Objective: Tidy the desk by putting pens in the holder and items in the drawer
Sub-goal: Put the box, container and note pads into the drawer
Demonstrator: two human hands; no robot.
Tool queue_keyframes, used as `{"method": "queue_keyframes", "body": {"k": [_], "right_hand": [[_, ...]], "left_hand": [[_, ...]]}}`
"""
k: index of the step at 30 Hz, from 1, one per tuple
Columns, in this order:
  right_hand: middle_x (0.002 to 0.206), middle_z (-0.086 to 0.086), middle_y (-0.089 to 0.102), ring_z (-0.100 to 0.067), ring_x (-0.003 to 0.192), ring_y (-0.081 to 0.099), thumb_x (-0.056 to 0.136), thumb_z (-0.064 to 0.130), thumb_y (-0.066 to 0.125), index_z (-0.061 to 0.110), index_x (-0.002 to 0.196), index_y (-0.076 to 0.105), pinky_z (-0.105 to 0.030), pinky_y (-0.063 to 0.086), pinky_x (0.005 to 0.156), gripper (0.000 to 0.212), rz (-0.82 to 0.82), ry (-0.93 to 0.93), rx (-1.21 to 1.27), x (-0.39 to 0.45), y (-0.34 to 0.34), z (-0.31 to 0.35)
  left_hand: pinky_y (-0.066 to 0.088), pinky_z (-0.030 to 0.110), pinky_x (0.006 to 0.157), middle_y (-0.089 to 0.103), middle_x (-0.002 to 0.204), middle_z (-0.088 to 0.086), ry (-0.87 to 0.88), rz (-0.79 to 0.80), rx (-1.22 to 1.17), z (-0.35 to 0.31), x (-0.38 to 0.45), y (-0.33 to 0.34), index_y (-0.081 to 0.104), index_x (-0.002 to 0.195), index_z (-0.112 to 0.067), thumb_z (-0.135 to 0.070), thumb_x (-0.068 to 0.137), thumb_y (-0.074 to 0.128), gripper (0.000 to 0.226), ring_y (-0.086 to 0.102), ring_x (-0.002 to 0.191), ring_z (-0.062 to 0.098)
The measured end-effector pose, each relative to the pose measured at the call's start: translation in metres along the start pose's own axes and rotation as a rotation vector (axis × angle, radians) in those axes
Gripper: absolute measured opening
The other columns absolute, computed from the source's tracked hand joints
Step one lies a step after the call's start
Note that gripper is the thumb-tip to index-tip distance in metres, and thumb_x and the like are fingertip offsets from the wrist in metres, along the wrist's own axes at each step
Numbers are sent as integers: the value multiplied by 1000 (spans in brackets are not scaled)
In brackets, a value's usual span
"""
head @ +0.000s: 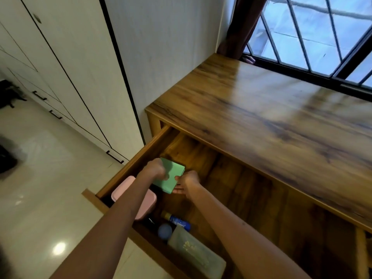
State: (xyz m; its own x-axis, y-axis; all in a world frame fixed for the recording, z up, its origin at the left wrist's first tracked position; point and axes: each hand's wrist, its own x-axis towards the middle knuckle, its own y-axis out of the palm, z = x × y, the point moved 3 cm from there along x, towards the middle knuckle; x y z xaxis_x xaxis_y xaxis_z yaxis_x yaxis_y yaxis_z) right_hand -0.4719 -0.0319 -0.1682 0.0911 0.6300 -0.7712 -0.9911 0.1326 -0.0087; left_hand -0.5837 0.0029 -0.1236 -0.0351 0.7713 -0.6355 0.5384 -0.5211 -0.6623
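- While the wooden desk stands by the window, its drawer is pulled out.
- Between my hands, inside the drawer, sits the green notepad.
- Left hand grips its left edge.
- Right hand pinches its right edge.

1. Green notebook: flat, rectangular, tilted, inside the open drawer near its far left corner; gripped at its near edges by both hands.
2. Drawer: wooden, pulled well out from under the desk; dark-grained floor showing.
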Motion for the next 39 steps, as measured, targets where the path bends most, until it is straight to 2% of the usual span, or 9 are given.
{"method": "queue_keyframes", "body": {"k": [2, 8, 13, 16, 21, 25, 29, 33, 39], "right_hand": [[117, -25, 63, -36, 104, 65, 93, -1, 54, -5, 116, 54, -40, 56, 71, 23, 5, -12, 0, 6, 3, -1], [93, -22, 70, -30, 85, 72, 88, 8, 65, -7, 107, 60, -38, 60, 75, 26, 30, -94, -296, 10, 5, 0], [73, -10, 64, -17, 62, 65, 87, 19, 67, 0, 103, 61, -29, 59, 63, 26, 55, -212, -464, 7, -3, -5], [71, -8, 62, -15, 58, 62, 91, 19, 63, 2, 105, 59, -26, 56, 58, 22, 80, -251, -444, 3, -7, -5], [76, -8, 64, -16, 66, 62, 93, 22, 60, 12, 97, 62, -30, 54, 64, 10, 46, -355, -371, -7, -25, -7], [81, -5, 65, -15, 70, 60, 95, 19, 55, 14, 96, 64, -28, 53, 66, 10, 2, -425, -338, -30, -48, -13], [99, -4, 67, -10, 82, 64, 95, 17, 54, 11, 106, 63, -26, 54, 74, 16, -71, -530, -439, -50, -74, -18], [103, -3, 68, -8, 88, 65, 95, 16, 54, 12, 107, 65, -23, 55, 75, 17, -190, -619, -584, -64, -99, -25], [103, -1, 63, -13, 96, 63, 93, 11, 56, 13, 107, 63, -29, 56, 82, 15, -276, -676, -598, -93, -125, -48]], "left_hand": [[43, 44, 103, 53, 129, 14, -5, 4, 47, 2, 4, 0, 43, 132, -6, -12, 83, 68, 56, 51, 120, 31], [41, 46, 104, 47, 134, 16, -27, -45, 250, 1, 11, 2, 39, 135, -6, -13, 79, 72, 65, 45, 126, 35], [43, 45, 100, 53, 126, 14, -3, -82, 226, -6, 10, 9, 49, 125, -9, -11, 81, 69, 48, 49, 120, 34], [40, 48, 103, 48, 134, 15, -18, -107, 273, -5, 6, 12, 44, 130, -11, -15, 82, 68, 53, 43, 126, 36], [32, 51, 108, 29, 146, 18, 1, -175, 408, -12, -15, 11, 28, 144, -7, -22, 83, 68, 75, 29, 135, 39], [28, 52, 110, 30, 148, 15, 171, -154, 404, -21, -33, 15, 37, 138, -13, -20, 83, 67, 63, 26, 137, 38], [20, 55, 113, 24, 153, 12, 336, -95, 404, -36, -56, 34, 38, 139, -18, -21, 89, 59, 55, 17, 141, 37], [17, 57, 115, 22, 154, 10, 415, 42, 469, -49, -79, 62, 37, 140, -21, -20, 90, 58, 55, 10, 143, 37], [19, 46, 114, 31, 150, 10, 516, 268, 553, -62, -134, 81, 34, 144, -18, -28, 90, 59, 60, 22, 141, 29]]}}
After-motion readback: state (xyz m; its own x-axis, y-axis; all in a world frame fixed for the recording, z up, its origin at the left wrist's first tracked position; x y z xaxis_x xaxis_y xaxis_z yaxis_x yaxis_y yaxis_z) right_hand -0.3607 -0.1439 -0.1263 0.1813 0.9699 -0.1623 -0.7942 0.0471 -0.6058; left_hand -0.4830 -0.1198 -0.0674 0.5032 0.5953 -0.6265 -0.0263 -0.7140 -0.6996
